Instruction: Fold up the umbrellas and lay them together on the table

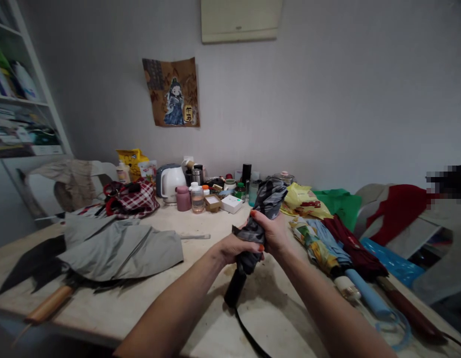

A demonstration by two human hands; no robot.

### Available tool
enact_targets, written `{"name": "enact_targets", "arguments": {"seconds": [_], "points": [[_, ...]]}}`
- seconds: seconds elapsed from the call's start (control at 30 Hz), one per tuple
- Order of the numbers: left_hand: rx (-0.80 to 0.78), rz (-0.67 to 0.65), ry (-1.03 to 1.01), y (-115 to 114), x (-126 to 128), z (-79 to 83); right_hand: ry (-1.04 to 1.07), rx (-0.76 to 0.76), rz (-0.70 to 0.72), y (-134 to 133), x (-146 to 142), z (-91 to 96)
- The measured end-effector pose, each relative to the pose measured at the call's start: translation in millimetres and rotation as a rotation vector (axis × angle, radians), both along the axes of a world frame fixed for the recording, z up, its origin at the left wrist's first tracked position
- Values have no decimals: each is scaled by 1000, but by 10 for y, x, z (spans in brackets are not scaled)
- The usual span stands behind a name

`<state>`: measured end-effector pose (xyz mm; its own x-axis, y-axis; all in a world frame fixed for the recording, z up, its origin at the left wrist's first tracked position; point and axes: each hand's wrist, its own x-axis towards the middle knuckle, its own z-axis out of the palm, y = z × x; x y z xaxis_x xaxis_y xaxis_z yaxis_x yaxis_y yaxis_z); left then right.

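Tilted above the table is a folded dark grey patterned umbrella (269, 196), its black handle (235, 288) pointing down toward me with a wrist strap hanging off. My left hand (239, 246) wraps round the lower part of its gathered cloth, near the handle. Higher up, my right hand (273, 231) grips the same cloth, thumb laid along it. To the left lies a loosely folded grey umbrella (129, 251) with a wooden handle. On the right, several furled umbrellas lie side by side: a yellow floral one (312, 243), a light blue one (336, 248) and a dark red one (355, 248).
Along the back of the table (170, 313) stand a white kettle (172, 184), a pink jar (183, 199), a water bottle (197, 201) and small boxes (231, 204). A plaid cloth bundle (135, 201) sits back left. Yellow (305, 199) and green bags (340, 206) lie back right.
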<state>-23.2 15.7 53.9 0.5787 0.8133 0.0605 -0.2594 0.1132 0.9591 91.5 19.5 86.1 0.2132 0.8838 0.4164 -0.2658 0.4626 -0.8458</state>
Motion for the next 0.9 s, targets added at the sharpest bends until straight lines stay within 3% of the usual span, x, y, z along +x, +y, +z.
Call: {"name": "enact_targets", "arguments": {"seconds": [0.1, 0.2, 0.27, 0.33, 0.43, 0.53, 0.6, 0.77, 0.9], "points": [[109, 162, 87, -2, 5, -34, 17, -28, -81, 6, -29, -7], [389, 499, 419, -6, 19, -21, 71, -74, -97, 69, -61, -49], [491, 610, 620, 2, 22, -3, 144, -126, -47, 112, -67, -74], [507, 572, 618, 12, 23, 8, 178, -149, -41, 133, -53, -85], [480, 418, 338, 7, 16, 19, 140, -107, -66, 110, -2, -75], [272, 169, 139, -37, -4, 51, 96, -35, 53, 43, 40, -44], [166, 101, 102, -82, -15, 93, 96, -16, 140, -1, 47, -17], [200, 274, 126, -150, 19, 179, 142, -56, 150, -18, 0, 29], [270, 369, 208, -91, 69, 119, 149, -111, 124, 37, -51, -8]]}}
